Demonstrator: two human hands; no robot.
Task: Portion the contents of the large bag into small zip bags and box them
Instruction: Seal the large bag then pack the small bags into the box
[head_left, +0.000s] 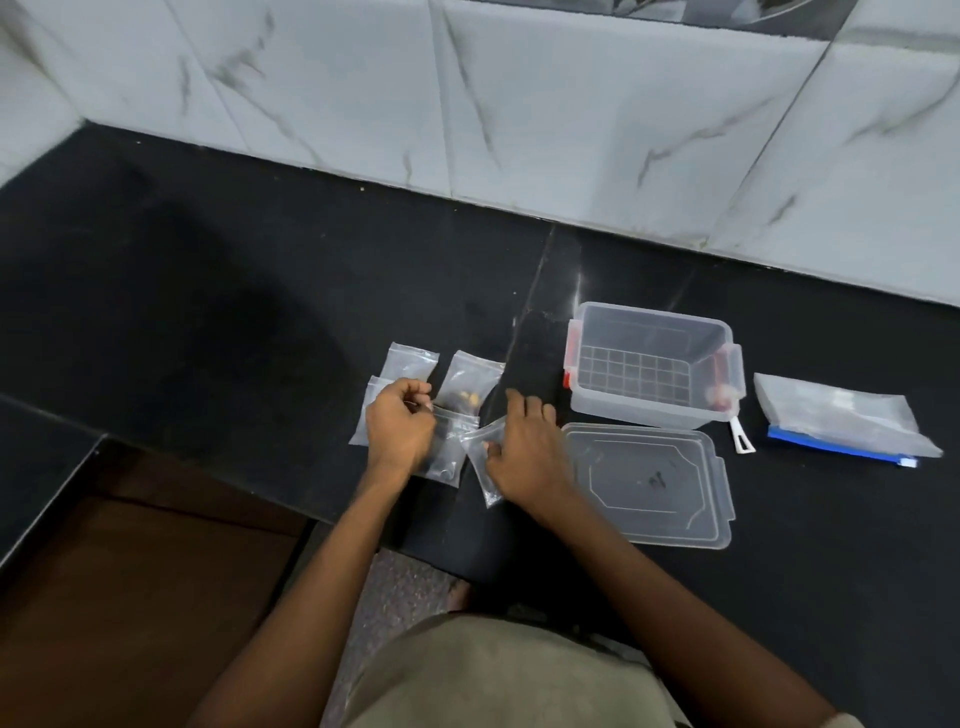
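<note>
- A black stone tabletop (260, 291) runs along a wall of white marbled tiles (571, 119).
- 5 small zip bags show, clustered near the front edge; 1 of them (470, 382) holds brownish pieces.
- 1 clear box (655, 364) stands open, its 1 lid (649, 486) flat just in front.
- 1 large bag (841, 418) with a blue zip lies right of the box.
- Left hand (400, 423) is curled, pinching a small bag (447, 447).
- Right hand (524, 449) presses another small bag (485, 467), thumb curled onto it.

Small clear zip bags (470, 379) flat on counter, open clear box (655, 366), large bag (844, 415) right
</note>
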